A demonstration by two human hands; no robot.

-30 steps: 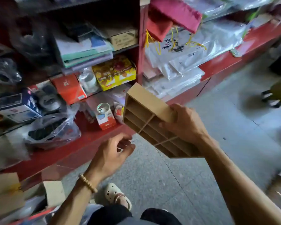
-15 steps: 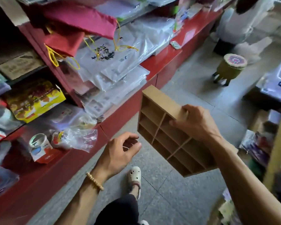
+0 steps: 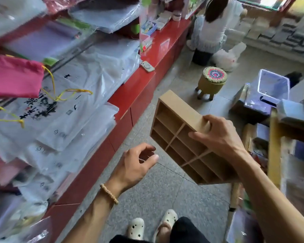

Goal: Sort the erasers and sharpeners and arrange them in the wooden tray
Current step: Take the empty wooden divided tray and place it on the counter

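A wooden tray with several empty compartments hangs tilted in the air over the aisle floor, its open face turned towards me. My right hand grips its upper edge, thumb on the dividers and fingers over the top side. My left hand hovers just left of and below the tray, fingers loosely curled, holding nothing and not touching it. No erasers or sharpeners can be made out.
Red shelving stacked with plastic-wrapped goods runs along the left. A small round stool stands in the aisle ahead, a seated person behind it. A clear plastic bin and piled stock crowd the right. My feet in white clogs are below.
The view has swung right along the aisle, bringing the stool, seated person and bin into sight. The tray stays in my right hand; my left hand remains beside it.
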